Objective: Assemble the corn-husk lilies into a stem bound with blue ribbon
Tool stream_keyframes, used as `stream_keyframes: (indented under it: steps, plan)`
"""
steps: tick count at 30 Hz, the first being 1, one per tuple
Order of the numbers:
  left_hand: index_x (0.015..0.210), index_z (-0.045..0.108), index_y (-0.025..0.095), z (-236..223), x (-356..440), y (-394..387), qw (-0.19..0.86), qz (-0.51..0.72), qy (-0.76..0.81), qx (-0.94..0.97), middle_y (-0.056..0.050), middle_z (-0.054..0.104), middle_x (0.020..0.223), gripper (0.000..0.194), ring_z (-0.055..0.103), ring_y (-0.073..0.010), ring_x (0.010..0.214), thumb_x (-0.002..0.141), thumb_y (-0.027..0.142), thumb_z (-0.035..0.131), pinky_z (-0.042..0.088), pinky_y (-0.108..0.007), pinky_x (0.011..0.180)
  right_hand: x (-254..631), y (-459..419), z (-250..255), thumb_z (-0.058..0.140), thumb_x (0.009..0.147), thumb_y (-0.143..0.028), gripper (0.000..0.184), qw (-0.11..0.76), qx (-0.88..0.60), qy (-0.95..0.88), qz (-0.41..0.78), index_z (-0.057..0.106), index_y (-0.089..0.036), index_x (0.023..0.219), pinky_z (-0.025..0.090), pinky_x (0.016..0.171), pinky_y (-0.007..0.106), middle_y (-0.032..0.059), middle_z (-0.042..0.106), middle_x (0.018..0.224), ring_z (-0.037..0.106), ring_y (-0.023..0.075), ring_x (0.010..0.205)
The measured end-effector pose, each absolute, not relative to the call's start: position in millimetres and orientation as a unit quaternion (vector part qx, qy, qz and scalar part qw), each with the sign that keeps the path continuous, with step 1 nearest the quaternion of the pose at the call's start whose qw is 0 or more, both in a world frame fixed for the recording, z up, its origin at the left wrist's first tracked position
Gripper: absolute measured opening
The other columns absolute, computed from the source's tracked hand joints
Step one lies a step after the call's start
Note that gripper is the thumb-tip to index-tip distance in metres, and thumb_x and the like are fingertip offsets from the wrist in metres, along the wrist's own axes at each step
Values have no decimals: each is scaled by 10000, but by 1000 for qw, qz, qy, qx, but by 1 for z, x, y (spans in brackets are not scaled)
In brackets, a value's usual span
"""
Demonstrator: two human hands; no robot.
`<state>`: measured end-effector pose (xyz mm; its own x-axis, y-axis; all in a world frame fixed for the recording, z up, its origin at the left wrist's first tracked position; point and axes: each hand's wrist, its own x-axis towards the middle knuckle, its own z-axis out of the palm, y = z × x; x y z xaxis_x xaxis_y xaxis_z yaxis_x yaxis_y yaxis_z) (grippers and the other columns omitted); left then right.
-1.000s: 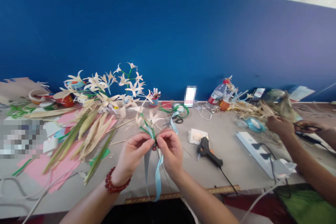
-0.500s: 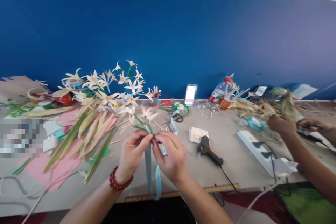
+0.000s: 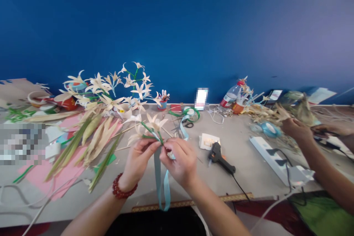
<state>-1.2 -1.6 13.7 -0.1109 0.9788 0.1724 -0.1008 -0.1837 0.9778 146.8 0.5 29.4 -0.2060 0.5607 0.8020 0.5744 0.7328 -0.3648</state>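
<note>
My left hand [image 3: 143, 158], with a red bead bracelet [image 3: 124, 187] at its wrist, is closed on the green stems of a small spray of cream husk flowers [image 3: 155, 123]. My right hand [image 3: 179, 160] pinches at the same stems, its fingertips touching those of the left. A light blue ribbon [image 3: 166, 188] hangs in a loop below both hands. It also runs up behind the right hand toward a roll at the back. Exactly what lies between the right fingertips is hidden.
A black glue gun [image 3: 221, 158] lies right of my hands, beside a white power strip [image 3: 269, 160]. Finished husk flowers [image 3: 110, 92] stand back left, above loose husks [image 3: 101, 142]. A co-worker's hands [image 3: 297, 132] work at far right.
The flower spray has tilted slightly, and my hands have shifted a little at the stems. The hanging ribbon loop has swung slightly. The co-worker's near hand has moved a little.
</note>
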Motion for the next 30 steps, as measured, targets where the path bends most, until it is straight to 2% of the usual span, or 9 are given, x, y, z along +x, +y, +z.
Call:
stream_keyframes:
  steps: [3,10,16,23,30]
  plan:
    - [933,769,197,13,-7,3,536,585,399,460,-69,772,952,214,676,-240,978,777,338,727,502,-361,934,148,0,32,571,816,-104,131,522,-356,-774,36,566,-234,797,492,647,319,33,673,737,631,186,680]
    - [878,778,172,12,-16,11,664,524,310,434,-85,751,906,240,677,-248,923,716,348,786,521,-386,908,152,-2,37,567,819,-116,125,531,-322,-775,115,577,-239,803,499,639,315,27,648,721,623,188,690]
    - [782,766,163,9,-13,15,652,535,299,447,-76,714,842,217,652,-238,855,685,354,802,529,-385,853,155,-2,38,561,826,-114,126,531,-312,-776,138,579,-239,820,503,631,305,24,643,733,613,176,676]
    - [814,750,163,11,-11,13,588,548,294,517,-72,692,819,201,626,-218,825,775,359,729,509,-358,823,157,-3,38,570,819,-96,146,530,-309,-779,127,559,-241,836,510,638,303,28,668,766,626,174,693]
    - [856,734,177,10,-7,10,580,560,296,512,-58,713,830,142,656,-204,809,810,307,703,511,-333,812,158,-4,37,572,821,-91,145,525,-321,-780,110,558,-234,842,511,642,301,31,656,752,622,173,693]
